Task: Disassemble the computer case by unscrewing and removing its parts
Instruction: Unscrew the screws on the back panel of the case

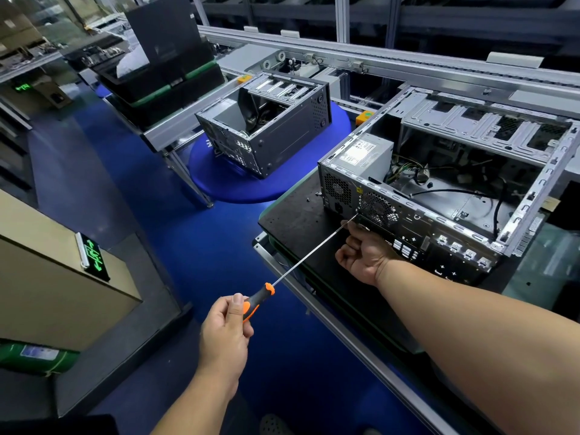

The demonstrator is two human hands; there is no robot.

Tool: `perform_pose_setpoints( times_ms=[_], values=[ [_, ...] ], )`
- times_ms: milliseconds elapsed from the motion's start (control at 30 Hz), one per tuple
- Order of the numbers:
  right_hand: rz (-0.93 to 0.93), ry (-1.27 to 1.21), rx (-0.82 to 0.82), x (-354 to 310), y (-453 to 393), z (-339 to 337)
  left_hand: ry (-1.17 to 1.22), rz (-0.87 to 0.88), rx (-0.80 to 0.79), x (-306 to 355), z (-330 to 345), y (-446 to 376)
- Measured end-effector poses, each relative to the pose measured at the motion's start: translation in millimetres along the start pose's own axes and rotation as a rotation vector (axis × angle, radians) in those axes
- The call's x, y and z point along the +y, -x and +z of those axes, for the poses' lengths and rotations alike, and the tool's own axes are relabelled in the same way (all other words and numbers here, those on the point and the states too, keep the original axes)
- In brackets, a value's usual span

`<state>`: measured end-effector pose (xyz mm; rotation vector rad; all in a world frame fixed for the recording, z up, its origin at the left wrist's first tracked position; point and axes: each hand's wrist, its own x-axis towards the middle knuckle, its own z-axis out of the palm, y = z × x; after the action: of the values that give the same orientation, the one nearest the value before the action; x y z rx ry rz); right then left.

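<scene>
Two bare hands work at an open computer case on a factory bench, seen from above. At far left, a beige cabinet (pixel 62 277) carries a green-lit exit sign (pixel 94 257) lying on its top. Further back, a stack of black trays with green edges (pixel 163 80) sits on an aluminium conveyor frame (pixel 376 62).

Low in the middle, the left hand (pixel 224 331) grips the orange-and-black handle of a long-shafted screwdriver (pixel 295 270), fingers curled round it and thumb pressed along the top. The thin steel shaft slants up and right, its tip meeting the rear panel of the case beside the round fan grille (pixel 376 208).

Behind, a second, smaller grey case (pixel 266 130) stands on a round blue platform (pixel 273 186).

To the right, the right hand (pixel 365 254) rests against the rear panel just beside the shaft's tip, fingers curled into a loose fist; whether they pinch anything is hidden.

The silver steel computer case (pixel 439 183) lies on its side on a black mat (pixel 298 221), side panel off. Inside show a grey power supply (pixel 364 155), loose black and yellow cables (pixel 439 191) and an empty drive cage (pixel 486 124). Its lower right corner is hard to make out.
</scene>
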<state>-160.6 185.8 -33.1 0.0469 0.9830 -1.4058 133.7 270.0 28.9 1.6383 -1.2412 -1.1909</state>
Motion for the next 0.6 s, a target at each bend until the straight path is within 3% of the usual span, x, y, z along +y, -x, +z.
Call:
perform_pose_setpoints(
  times_ms=[167,367,600],
  values=[
    [0.001,0.02,-0.028,-1.2,2.5,-1.2,0.009,0.065,-0.031,1.2,-1.5,2.9],
    [-0.004,0.046,-0.053,-0.1,5.0,-0.6,0.139,-0.258,-0.077,-1.9,-3.0,1.4],
    [-0.005,0.029,0.063,2.3,5.0,10.3,0.223,-0.235,-0.087,-4.6,-2.2,-1.2]
  ],
)
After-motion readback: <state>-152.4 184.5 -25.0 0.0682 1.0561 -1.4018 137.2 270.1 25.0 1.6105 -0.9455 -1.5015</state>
